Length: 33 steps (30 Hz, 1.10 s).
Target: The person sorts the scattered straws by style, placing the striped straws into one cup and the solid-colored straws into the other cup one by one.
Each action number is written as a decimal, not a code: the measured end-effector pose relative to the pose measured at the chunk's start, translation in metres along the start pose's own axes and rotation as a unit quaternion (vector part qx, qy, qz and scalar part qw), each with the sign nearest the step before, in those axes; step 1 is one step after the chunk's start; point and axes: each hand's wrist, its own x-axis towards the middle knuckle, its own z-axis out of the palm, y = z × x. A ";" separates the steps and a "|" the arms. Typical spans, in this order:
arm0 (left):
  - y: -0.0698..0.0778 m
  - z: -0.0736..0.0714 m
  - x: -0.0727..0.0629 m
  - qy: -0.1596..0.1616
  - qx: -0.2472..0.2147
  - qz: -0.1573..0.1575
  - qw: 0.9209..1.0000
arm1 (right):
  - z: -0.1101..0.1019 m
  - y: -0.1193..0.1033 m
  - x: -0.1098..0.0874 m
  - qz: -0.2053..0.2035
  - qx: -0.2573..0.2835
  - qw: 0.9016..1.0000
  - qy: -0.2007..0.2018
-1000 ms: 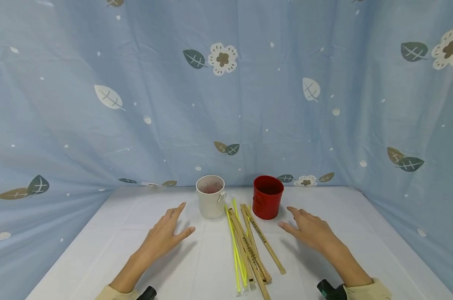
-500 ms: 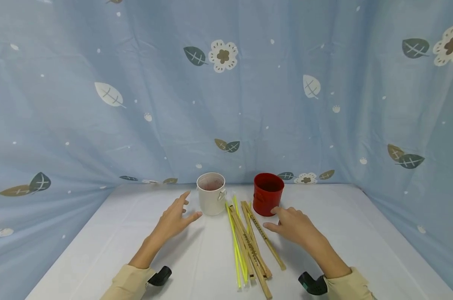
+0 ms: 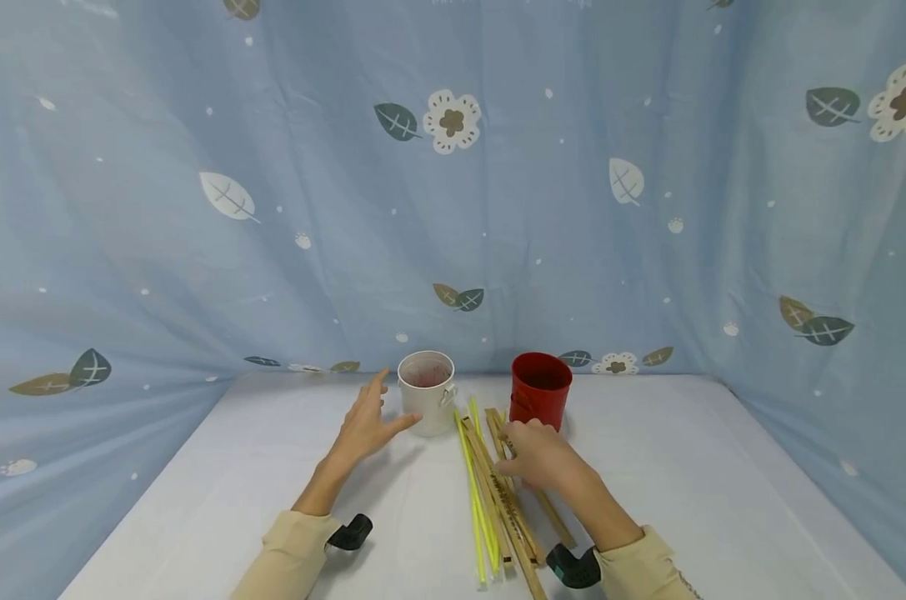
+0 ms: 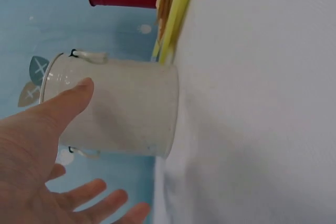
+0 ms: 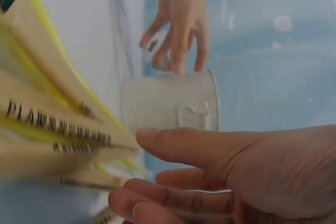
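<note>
My left hand (image 3: 362,423) is spread beside the left side of a white metal bucket (image 3: 426,414). In the left wrist view its thumb overlaps the wall of that bucket (image 4: 121,106), fingers apart. My right hand (image 3: 548,457) is over the upper part of a pile of flat brown paper-wrapped sticks (image 3: 501,500) with black print. Bright yellow thin sticks (image 3: 470,492) lie along the pile's left side. The right wrist view shows a gap between thumb and fingers, their tips right at the ends of the brown sticks (image 5: 58,121).
A red metal bucket (image 3: 538,400) stands upright behind my right hand, to the right of the white one. Both are near the back of the white-covered table (image 3: 685,467). A blue patterned curtain (image 3: 332,167) hangs behind it.
My right hand has moved left from beside the red bucket to over the sticks. My left hand has moved right and forward, up to the white bucket.
</note>
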 end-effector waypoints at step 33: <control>0.020 0.032 0.027 0.044 -0.087 -0.021 0.995 | 0.025 -0.004 0.015 0.026 -0.010 0.999 -0.017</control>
